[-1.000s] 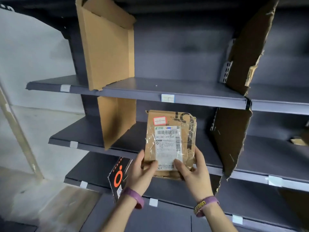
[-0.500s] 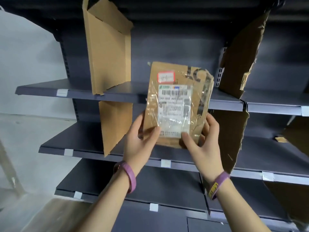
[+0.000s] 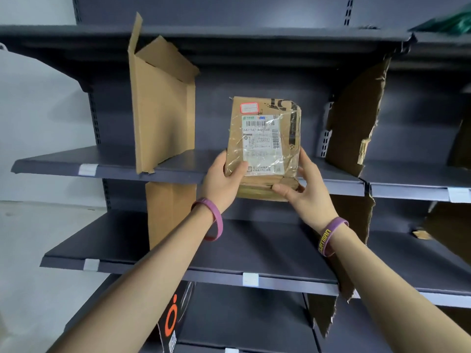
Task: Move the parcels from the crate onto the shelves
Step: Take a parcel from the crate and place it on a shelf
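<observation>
- One flat brown cardboard parcel (image 3: 263,146) with a white label under clear film, held upright. Its base is at the front lip of the dark grey metal shelf (image 3: 178,164), between the folded tan cardboard divider (image 3: 158,105) and the torn brown cardboard divider (image 3: 354,118).
- Left hand (image 3: 224,182): grips the lower left corner, thumb on the parcel's face.
- Right hand (image 3: 305,189): grips the lower right corner, thumb along the base.
- Advice: lift the base over the lip, slide it back, keep the label facing out.

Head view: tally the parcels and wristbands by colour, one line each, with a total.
Brown parcel: 1
Black parcel: 1
Purple wristbands: 2
Total: 4
</observation>
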